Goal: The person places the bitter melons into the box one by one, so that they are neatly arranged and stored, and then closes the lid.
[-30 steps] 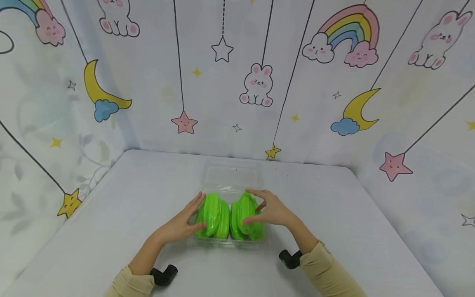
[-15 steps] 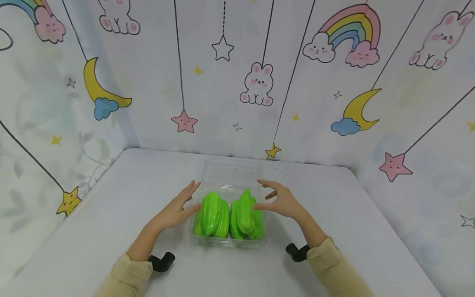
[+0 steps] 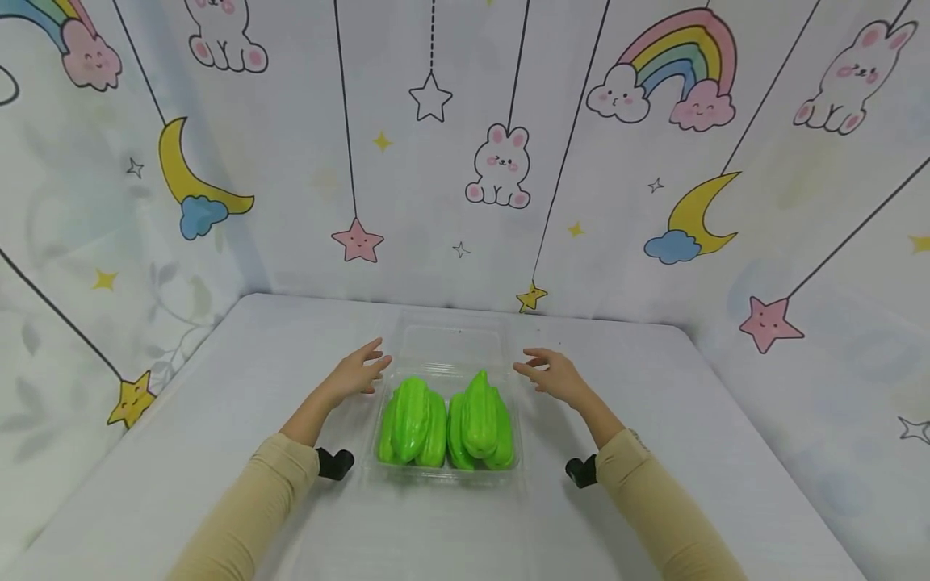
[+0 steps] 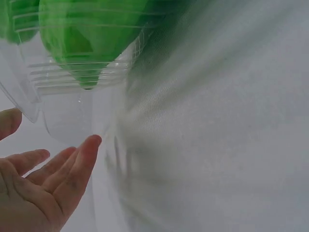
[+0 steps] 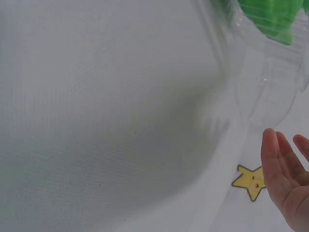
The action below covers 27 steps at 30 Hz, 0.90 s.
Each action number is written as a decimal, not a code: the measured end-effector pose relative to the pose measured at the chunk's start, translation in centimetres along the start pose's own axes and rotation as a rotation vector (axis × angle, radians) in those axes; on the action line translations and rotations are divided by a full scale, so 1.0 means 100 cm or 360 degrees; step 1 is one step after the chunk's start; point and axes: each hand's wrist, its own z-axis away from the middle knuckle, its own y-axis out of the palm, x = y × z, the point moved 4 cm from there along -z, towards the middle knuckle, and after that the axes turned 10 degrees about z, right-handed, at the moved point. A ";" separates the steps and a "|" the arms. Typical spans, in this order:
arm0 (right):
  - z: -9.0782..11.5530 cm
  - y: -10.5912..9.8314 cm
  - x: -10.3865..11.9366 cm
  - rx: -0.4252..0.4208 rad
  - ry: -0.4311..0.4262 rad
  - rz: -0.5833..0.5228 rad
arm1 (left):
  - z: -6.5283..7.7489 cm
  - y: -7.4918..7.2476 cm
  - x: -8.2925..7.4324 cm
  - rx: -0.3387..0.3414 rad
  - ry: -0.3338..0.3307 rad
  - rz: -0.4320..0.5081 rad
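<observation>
In the head view a clear plastic clamshell box lies on the table with its lid folded open toward the back. Inside, side by side, are two groups of bright green, glossy, ribbed, elongated pieces with pointed tips, a left group and a right group. My left hand is raised by the box's back left corner, fingers spread and holding nothing. At the back right corner my right hand is likewise empty, fingers loosely extended. Both wrist views show fingers near the lid, apart from the green pieces.
A white cloth covers the table. Behind it hangs a patterned curtain with rabbits, moons and stars. Black wrist mounts stick inward from both sleeves, beside the box.
Both hands have left the sides of the green pieces and moved back and outward to the lid's hinge corners. The box and green pieces stay in place.
</observation>
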 end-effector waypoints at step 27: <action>-0.028 0.025 -0.028 0.0074 0.0314 -0.0617 | -0.026 0.016 0.004 -0.0035 -0.0373 0.0630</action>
